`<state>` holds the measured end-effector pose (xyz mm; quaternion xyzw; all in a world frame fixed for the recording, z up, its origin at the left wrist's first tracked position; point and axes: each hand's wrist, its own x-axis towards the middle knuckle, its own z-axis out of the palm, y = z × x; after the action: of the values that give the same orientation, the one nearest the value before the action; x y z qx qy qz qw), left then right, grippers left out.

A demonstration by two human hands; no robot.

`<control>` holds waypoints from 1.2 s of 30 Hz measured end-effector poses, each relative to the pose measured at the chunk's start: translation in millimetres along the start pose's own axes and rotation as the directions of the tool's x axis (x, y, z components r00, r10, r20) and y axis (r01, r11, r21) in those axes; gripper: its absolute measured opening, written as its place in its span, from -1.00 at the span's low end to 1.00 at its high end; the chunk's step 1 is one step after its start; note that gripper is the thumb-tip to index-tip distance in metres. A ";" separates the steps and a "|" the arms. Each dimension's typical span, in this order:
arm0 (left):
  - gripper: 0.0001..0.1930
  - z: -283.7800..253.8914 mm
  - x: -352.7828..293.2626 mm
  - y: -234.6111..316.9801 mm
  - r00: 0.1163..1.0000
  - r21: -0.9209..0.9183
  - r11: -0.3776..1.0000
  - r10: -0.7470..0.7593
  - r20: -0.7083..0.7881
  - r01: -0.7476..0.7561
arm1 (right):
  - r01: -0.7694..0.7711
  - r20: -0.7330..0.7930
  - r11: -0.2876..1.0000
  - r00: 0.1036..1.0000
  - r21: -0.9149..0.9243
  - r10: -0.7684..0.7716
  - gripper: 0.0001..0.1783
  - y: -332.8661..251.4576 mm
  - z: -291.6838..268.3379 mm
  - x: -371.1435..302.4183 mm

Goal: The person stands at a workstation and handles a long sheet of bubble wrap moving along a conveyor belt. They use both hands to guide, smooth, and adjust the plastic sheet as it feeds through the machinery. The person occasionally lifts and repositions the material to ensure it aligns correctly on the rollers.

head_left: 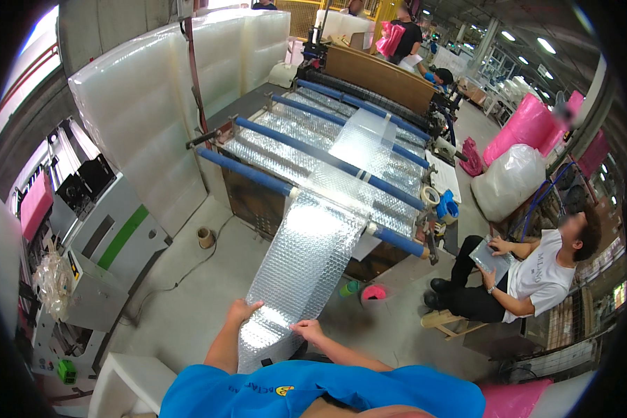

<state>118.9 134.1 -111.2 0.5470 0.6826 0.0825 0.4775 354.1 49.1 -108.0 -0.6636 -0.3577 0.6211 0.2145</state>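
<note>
A long strip of silver bubble wrap runs down from the machine's rollers toward my body. My left hand grips its left edge, with the thumb lying on top and the other fingers hidden. My right hand is closed at the right edge of the same strip, thumb and fingertips pinched on it. Between my hands the lower end of the strip catches a bright glare. Farther up, the wrap passes over blue rollers, and a paler translucent piece lies on top of it.
At right a seated person holds a silver sheet. White wrapped stacks stand at the left, beside a grey-green machine. Tape rolls lie by the rollers. Pink rolls and a white bundle stand behind.
</note>
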 end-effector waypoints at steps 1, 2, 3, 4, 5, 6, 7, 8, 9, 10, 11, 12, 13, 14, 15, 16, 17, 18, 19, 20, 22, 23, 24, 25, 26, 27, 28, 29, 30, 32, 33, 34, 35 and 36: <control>-0.16 -4.5 9.4 10.2 0.999 0.049 0.998 -0.027 -0.041 0.029 | 0.032 -0.005 0.999 0.999 0.042 -0.032 -0.73 -6.2 -4.4 5.0; -0.15 -6.5 15.8 20.8 0.995 0.098 0.993 -0.063 -0.073 0.070 | 0.030 -0.002 0.999 1.000 0.036 -0.030 -0.74 -16.1 -10.0 9.6; -0.14 -10.3 23.3 38.7 0.990 0.145 0.984 -0.087 -0.107 0.102 | 0.037 -0.008 0.998 0.999 0.045 -0.037 -0.74 -25.1 -15.5 15.0; -0.13 -14.5 26.4 53.6 0.991 0.150 0.981 -0.111 -0.080 0.122 | 0.045 -0.015 0.997 0.999 0.055 -0.044 -0.74 -33.1 -20.1 19.0; -0.13 -16.0 31.2 67.9 0.989 0.151 0.982 -0.098 -0.107 0.114 | 0.055 -0.024 0.996 0.998 0.064 -0.054 -0.74 -38.3 -24.8 25.0; -0.14 -16.5 36.0 80.9 0.987 0.151 0.983 -0.086 -0.133 0.106 | 0.124 -0.067 0.983 0.991 0.135 -0.116 -0.76 -43.2 -29.0 30.9; -0.14 -16.1 41.5 94.1 0.985 0.152 0.984 -0.072 -0.159 0.096 | 0.153 -0.112 0.982 0.984 0.108 -0.141 -0.76 -48.8 -36.4 37.1; -0.17 -15.0 48.2 106.0 0.979 0.147 0.986 -0.055 -0.194 0.085 | 0.181 -0.153 0.980 0.974 0.080 -0.168 -0.76 -54.9 -45.2 44.6; -0.19 -11.8 53.0 116.2 0.973 0.148 0.986 -0.042 -0.225 0.077 | 0.202 -0.192 0.978 0.963 0.057 -0.187 -0.77 -56.7 -52.9 51.7; -0.21 -9.8 58.0 126.0 0.966 0.151 0.986 -0.028 -0.256 0.069 | 0.264 -0.218 0.964 0.944 0.042 -0.249 -0.77 -60.6 -63.4 64.0; -0.24 -6.3 62.8 133.5 0.956 0.088 0.995 -0.017 -0.293 0.044 | 0.315 -0.243 0.949 0.923 0.030 -0.299 -0.78 -60.8 -72.6 74.5; -0.27 -4.9 66.8 138.6 0.943 0.022 1.000 -0.013 -0.333 0.022 | 0.337 -0.241 0.941 0.915 0.023 -0.322 -0.78 -70.6 -79.0 74.6; -0.31 -5.7 70.6 144.4 0.928 -0.045 0.999 -0.005 -0.373 -0.012 | 0.364 -0.245 0.932 0.904 0.012 -0.350 -0.79 -83.1 -85.1 72.7; -0.33 -6.2 74.1 152.2 0.926 -0.065 0.997 0.023 -0.378 -0.051 | 0.379 -0.283 0.925 0.888 0.002 -0.363 -0.80 -85.1 -90.9 77.8; -0.35 -4.9 77.6 161.3 0.923 -0.093 0.991 0.052 -0.381 -0.095 | 0.395 -0.323 0.918 0.867 -0.017 -0.379 -0.81 -86.5 -100.1 85.8; -0.37 -3.5 80.2 169.7 0.919 -0.122 0.983 0.080 -0.387 -0.137 | 0.410 -0.360 0.911 0.845 -0.037 -0.395 -0.81 -86.6 -108.6 92.2; -0.36 -3.6 79.9 173.8 0.917 -0.110 0.984 0.089 -0.388 -0.142 | 0.434 -0.412 0.901 0.818 -0.017 -0.402 -0.81 -94.9 -111.6 87.2; -0.35 -8.7 76.3 178.9 0.912 -0.100 0.984 0.099 -0.398 -0.150 | 0.465 -0.458 0.885 0.787 -0.001 -0.414 -0.81 -114.6 -110.5 71.3; -0.35 -11.1 73.7 183.8 0.907 -0.084 0.983 0.115 -0.404 -0.162 | 0.499 -0.509 0.867 0.750 0.016 -0.422 -0.81 -127.0 -110.5 56.5; -0.33 -12.1 73.1 184.0 0.906 -0.073 0.981 0.139 -0.399 -0.182 | 0.513 -0.517 0.858 0.742 0.028 -0.426 -0.80 -130.4 -109.1 49.5; -0.31 -12.4 70.8 180.2 0.903 -0.052 0.974 0.185 -0.388 -0.222 | 0.540 -0.532 0.840 0.727 0.052 -0.435 -0.77 -134.4 -107.1 41.4; -0.30 -8.5 74.4 164.1 0.920 -0.111 0.958 0.214 -0.328 -0.263 | 0.547 -0.503 0.828 0.753 0.119 -0.425 -0.76 -126.9 -102.7 39.7; -0.30 -5.3 83.7 140.9 0.930 -0.174 0.938 0.247 -0.273 -0.301 | 0.553 -0.471 0.812 0.775 0.184 -0.422 -0.75 -116.1 -95.5 40.5; -0.29 -1.7 88.2 125.9 0.933 -0.239 0.912 0.286 -0.217 -0.335 | 0.556 -0.439 0.793 0.794 0.248 -0.419 -0.73 -102.9 -88.1 44.0; -0.29 3.3 82.5 125.8 0.950 -0.250 0.919 0.273 -0.155 -0.305 | 0.587 -0.494 0.802 0.732 0.109 -0.469 -0.69 -80.5 -84.0 54.3; -0.29 -1.4 66.0 120.7 0.964 -0.256 0.930 0.245 -0.106 -0.264 | 0.564 -0.470 0.805 0.769 0.183 -0.432 -0.69 -76.9 -76.5 45.8; -0.29 -3.4 56.1 115.8 0.975 -0.260 0.939 0.217 -0.055 -0.223 | 0.537 -0.444 0.804 0.804 0.255 -0.396 -0.68 -71.8 -68.8 35.3; -0.29 -4.9 49.4 106.5 0.976 -0.261 0.940 0.207 -0.069 -0.218 | 0.504 -0.405 0.797 0.840 0.333 -0.362 -0.67 -68.7 -55.8 25.2; -0.28 -3.8 42.9 99.9 0.977 -0.261 0.941 0.199 -0.081 -0.213 | 0.454 -0.394 0.839 0.860 0.301 -0.324 -0.71 -61.9 -47.8 23.2; -0.27 -5.7 26.3 93.3 0.975 -0.294 0.929 0.214 -0.067 -0.224 | 0.414 -0.352 0.879 0.880 0.236 -0.320 -0.74 -54.3 -35.3 13.3; -0.26 -6.9 17.8 100.9 0.968 -0.332 0.911 0.247 -0.035 -0.244 | 0.395 -0.341 0.898 0.886 0.195 -0.315 -0.75 -50.3 -32.3 8.2; -0.25 -8.4 10.7 102.3 0.960 -0.371 0.891 0.280 -0.004 -0.261 | 0.397 -0.324 0.895 0.890 0.205 -0.321 -0.75 -45.9 -26.6 2.4; -0.25 -8.3 13.9 88.7 0.964 -0.354 0.900 0.264 -0.023 -0.254 | 0.406 -0.298 0.891 0.893 0.205 -0.338 -0.75 -44.5 -20.1 -4.9; -0.25 -6.8 26.8 70.1 0.967 -0.341 0.906 0.249 -0.047 -0.250 | 0.417 -0.270 0.886 0.893 0.201 -0.359 -0.74 -44.8 -14.0 -10.8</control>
<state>162.1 186.2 -78.2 0.5378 0.5824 0.2616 0.5505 358.8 72.6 -66.1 -0.6111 -0.3747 0.5263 0.4574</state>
